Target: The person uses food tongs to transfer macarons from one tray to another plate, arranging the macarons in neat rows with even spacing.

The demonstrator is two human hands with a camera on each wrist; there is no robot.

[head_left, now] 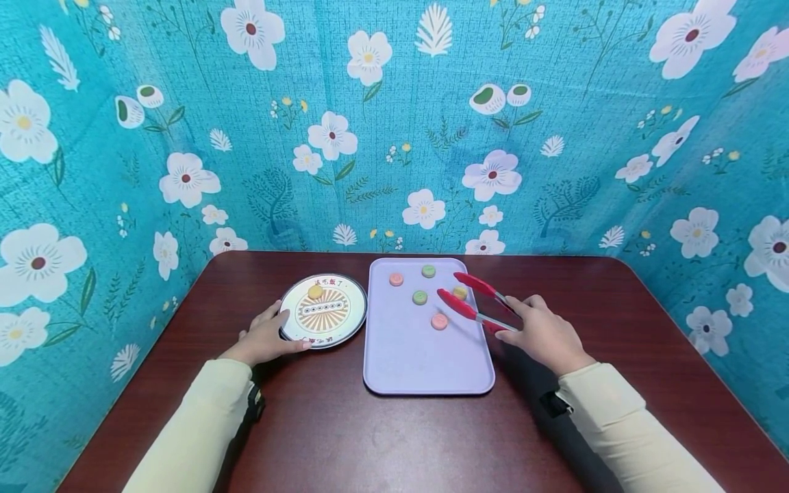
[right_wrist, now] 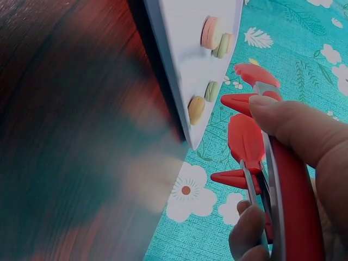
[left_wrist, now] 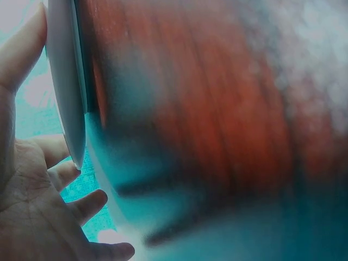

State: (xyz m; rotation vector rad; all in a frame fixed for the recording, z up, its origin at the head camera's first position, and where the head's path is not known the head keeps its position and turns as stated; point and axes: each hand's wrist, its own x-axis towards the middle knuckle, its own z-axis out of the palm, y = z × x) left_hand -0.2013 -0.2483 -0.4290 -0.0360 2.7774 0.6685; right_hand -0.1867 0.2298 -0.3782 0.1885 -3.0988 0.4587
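Note:
At the left rim of a round white plate [head_left: 353, 301], my left hand [head_left: 265, 337] holds the edge between its thumb and fingers. One yellow macaron [head_left: 315, 292] lies on the plate. My right hand [head_left: 545, 335] grips red-tipped kitchen tongs [head_left: 464, 305], whose arms stand apart over the right side of a lilac tray [head_left: 425, 370]. Between the tong tips, from above, appears another yellow macaron [head_left: 459, 292]; contact cannot be made out. Pink macarons [head_left: 440, 321] and green macarons [head_left: 420, 298] also lie on the tray. The right wrist view shows the red tong handle [right_wrist: 296, 201] under the thumb.
Plate and tray stand side by side on a dark brown wooden table [head_left: 308, 438], nearly touching. A blue floral cloth [head_left: 382, 137] hangs behind and along both sides of the table. The tray has a low raised rim [right_wrist: 168, 70].

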